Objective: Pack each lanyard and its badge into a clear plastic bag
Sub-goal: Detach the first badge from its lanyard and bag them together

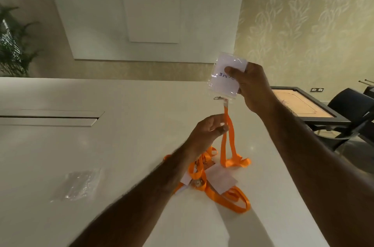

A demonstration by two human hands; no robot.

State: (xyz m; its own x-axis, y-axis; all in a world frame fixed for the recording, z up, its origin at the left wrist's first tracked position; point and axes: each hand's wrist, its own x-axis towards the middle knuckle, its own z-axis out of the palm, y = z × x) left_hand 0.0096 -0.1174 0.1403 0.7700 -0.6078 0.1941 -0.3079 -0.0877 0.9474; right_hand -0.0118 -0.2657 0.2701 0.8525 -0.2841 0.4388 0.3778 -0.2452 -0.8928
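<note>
My right hand (pixel 253 86) holds a white badge in a clear sleeve (pixel 224 76) up above the table, thumb on its printed face. From the badge's clip an orange lanyard (pixel 227 141) hangs down, its lower end folded on the table. My left hand (pixel 210 129) pinches the strap just below the clip. Under my left forearm lies a tangled pile of orange lanyards with white badges (pixel 218 184). A stack of clear plastic bags (pixel 78 184) lies flat on the table to the left.
The white table (pixel 121 145) has a recessed cable slot (pixel 50 118) at the left. Past its right edge stand a dark game board table (pixel 299 105) and a black chair (pixel 352 109). A plant (pixel 14 44) stands at the far left.
</note>
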